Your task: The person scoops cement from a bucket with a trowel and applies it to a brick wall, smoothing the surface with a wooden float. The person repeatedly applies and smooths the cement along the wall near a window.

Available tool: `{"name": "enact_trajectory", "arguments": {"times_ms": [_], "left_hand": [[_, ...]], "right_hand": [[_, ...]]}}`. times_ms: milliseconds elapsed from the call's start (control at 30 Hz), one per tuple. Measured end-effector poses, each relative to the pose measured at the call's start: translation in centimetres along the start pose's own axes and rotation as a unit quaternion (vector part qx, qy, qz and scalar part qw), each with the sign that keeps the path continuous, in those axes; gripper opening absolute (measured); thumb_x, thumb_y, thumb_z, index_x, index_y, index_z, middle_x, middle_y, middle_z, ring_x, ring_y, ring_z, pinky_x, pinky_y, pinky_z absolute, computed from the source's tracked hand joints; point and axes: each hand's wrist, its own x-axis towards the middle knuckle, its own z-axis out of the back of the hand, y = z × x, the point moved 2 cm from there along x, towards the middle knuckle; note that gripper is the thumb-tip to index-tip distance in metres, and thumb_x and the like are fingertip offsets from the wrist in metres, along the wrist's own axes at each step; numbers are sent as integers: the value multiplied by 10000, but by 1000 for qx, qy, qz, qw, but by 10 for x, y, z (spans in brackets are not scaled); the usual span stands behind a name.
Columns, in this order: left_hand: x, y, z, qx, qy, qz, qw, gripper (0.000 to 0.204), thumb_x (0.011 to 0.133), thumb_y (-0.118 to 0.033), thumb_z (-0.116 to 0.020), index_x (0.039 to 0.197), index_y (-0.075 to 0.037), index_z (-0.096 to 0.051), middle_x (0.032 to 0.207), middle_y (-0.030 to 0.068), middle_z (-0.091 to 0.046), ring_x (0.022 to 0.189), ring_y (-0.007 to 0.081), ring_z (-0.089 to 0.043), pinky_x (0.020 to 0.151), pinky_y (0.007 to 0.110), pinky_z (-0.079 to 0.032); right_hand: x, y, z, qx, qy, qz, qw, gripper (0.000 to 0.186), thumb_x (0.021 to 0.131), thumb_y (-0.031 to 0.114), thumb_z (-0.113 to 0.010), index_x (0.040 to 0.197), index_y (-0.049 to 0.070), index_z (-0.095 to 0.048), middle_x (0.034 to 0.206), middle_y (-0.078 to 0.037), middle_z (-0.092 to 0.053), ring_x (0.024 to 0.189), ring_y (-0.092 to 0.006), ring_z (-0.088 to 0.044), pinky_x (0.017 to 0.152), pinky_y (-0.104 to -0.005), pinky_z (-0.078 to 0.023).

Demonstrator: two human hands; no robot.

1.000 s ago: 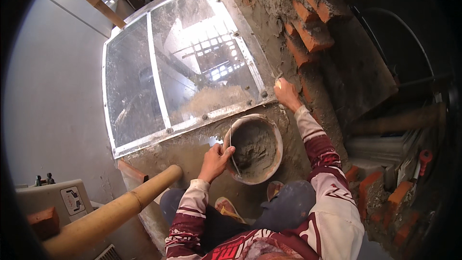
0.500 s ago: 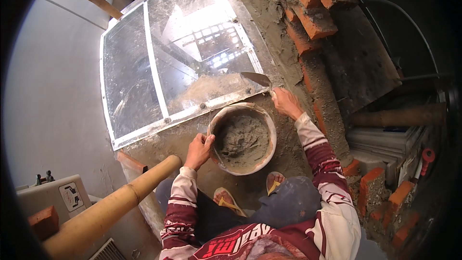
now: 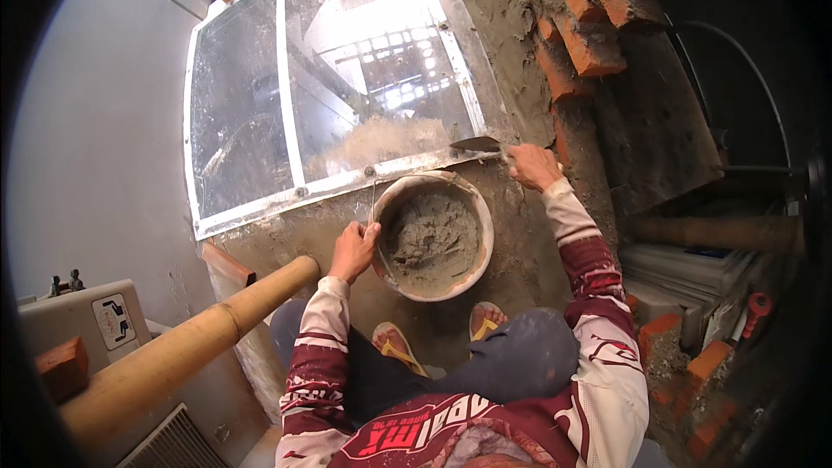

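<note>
Right hand: the right hand (image 3: 535,166) is closed around the handle of a trowel (image 3: 475,145), fingers curled, out to the right of the bucket.
Trowel place: beyond the far right of the bucket rim, over or just above the lower right corner of a metal-framed glazed panel (image 3: 238,104); whether the blade touches the frame cannot be told.
Trowel direction: tip toward the person's left, handle to the right; the long axis runs nearly crosswise, the blade seen almost edge-on as a thin dark sliver.
Trowel hidden part: most of the handle, covered by the fist.
Left hand: the left hand (image 3: 353,251) is closed, thumb against fingers, on the wire handle (image 3: 373,201) at the left rim; the exact grip is hard to make out.
Bucket: the round bucket (image 3: 487,247) is in front of the feet (image 3: 487,319), mouth up, with grey mortar (image 3: 433,247) inside; its outer wall is mostly hidden.
Glare: bright reflections wash out the panel's upper right.
Cut off: the bamboo pole (image 3: 234,321) runs into the dark lower-left rim; the rough bricks (image 3: 594,48) at right fade into shadow.
</note>
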Motion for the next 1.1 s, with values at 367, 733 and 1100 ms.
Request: {"name": "enact_trajectory", "arguments": {"times_ms": [367, 733, 1100], "left_hand": [[-5, -52, -10, -232, 116, 10, 966, 445, 909, -435, -697, 765, -67, -492, 673, 15, -540, 548, 88, -535, 423, 265, -484], [-3, -71, -23, -164, 63, -61, 982, 500, 862, -422, -744, 696, -23, -492, 634, 77, -557, 589, 154, -536, 553, 348, -457], [-2, -79, -28, -179, 109, -75, 975, 494, 861, -425, -743, 700, -31, -491, 618, 67, -551, 597, 140, -512, 564, 334, -450]], "right_hand": [[-155, 57, 75, 5, 89, 14, 996, 245, 799, 210, -620, 994, 73, -676, 909, -160, -684, 849, -353, -672, 738, -445, -535], [-161, 109, 31, 84, 130, 125, 980, 198, 821, 216, -627, 862, 24, -655, 801, -194, -692, 771, -358, -698, 632, -473, -541], [-161, 104, 55, 64, 239, 30, 968, 299, 837, 270, -559, 822, -10, -661, 819, -239, -686, 803, -436, -681, 710, -514, -536]]}}
